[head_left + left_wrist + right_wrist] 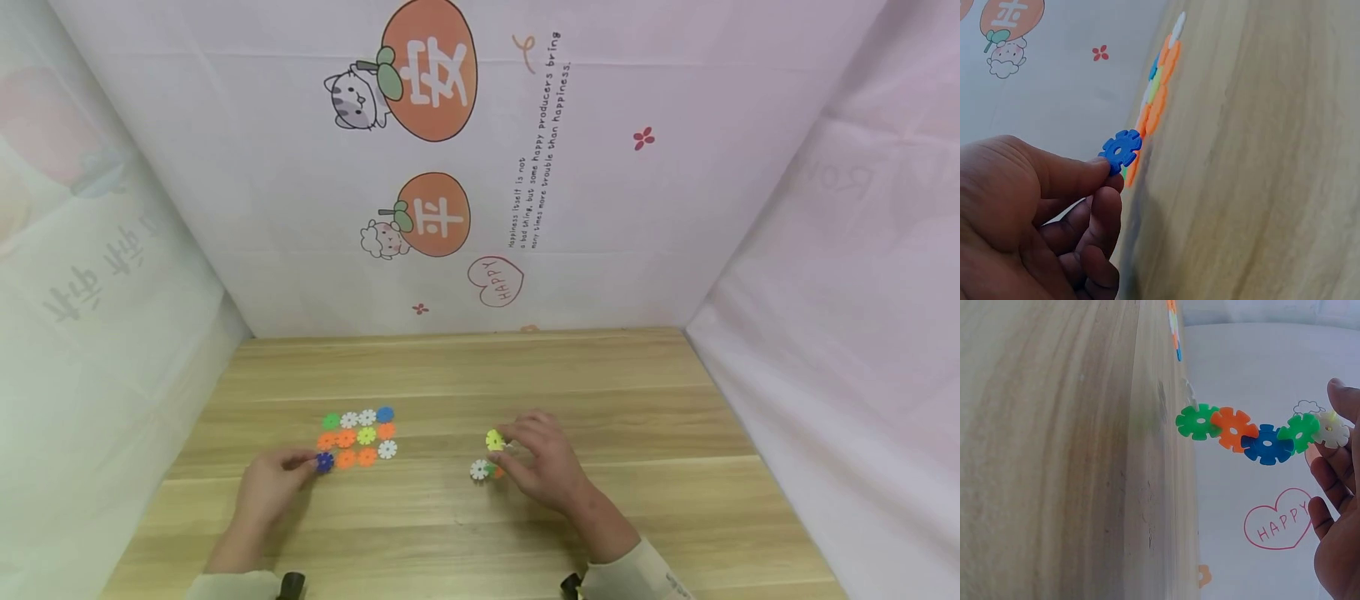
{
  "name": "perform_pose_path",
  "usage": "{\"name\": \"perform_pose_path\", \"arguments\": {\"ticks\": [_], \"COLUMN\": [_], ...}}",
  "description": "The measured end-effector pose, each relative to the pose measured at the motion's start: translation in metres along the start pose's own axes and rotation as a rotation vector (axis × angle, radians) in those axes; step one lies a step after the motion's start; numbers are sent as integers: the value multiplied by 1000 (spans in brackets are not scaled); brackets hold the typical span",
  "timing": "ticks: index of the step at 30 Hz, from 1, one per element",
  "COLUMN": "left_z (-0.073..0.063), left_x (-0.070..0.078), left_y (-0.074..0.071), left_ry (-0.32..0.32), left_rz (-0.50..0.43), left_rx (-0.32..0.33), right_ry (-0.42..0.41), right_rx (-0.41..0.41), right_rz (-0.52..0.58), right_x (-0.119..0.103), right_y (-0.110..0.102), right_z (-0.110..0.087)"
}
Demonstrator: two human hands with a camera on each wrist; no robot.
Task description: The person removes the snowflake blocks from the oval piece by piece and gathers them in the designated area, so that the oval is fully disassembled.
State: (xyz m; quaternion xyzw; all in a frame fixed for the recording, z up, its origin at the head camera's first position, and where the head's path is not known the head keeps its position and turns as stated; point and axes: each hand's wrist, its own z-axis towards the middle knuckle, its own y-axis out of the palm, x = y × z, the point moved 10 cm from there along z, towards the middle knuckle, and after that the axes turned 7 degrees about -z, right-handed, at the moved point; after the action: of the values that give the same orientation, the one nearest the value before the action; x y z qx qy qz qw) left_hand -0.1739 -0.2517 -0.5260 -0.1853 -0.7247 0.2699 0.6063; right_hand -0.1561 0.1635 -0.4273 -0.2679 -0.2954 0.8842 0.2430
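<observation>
My left hand (272,487) pinches a dark blue notched plastic disc (1120,150) between thumb and forefinger, at the near left corner of a block of flat discs. That block holds green (332,422), white (349,420), blue (385,414), orange (346,438) and yellow (366,435) discs, lying in rows on the table. To the right, my right hand (546,462) holds one end of a chain of interlocked discs, near a yellow disc (494,440) and a white disc (1333,432). Green (1299,433), blue (1266,447) and orange (1234,431) discs follow along the chain.
The wood-grain table (420,533) is enclosed by a printed white cloth (600,208) at the back and by cloth on both sides. Bare tabletop lies between the disc block and the right hand.
</observation>
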Motion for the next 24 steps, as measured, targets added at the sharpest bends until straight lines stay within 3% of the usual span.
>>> {"name": "perform_pose_path", "arguments": {"ticks": [13,24], "left_z": [10,11], "left_x": [-14,-10], "left_y": [0,-1], "left_ry": [-52,-51], "left_rz": [6,31], "left_rx": [-15,-15], "right_ry": [-3,-12], "right_rx": [-2,8], "right_rz": [-2,-1], "right_x": [-1,-1], "right_y": [-1,-1], "right_z": [0,1]}}
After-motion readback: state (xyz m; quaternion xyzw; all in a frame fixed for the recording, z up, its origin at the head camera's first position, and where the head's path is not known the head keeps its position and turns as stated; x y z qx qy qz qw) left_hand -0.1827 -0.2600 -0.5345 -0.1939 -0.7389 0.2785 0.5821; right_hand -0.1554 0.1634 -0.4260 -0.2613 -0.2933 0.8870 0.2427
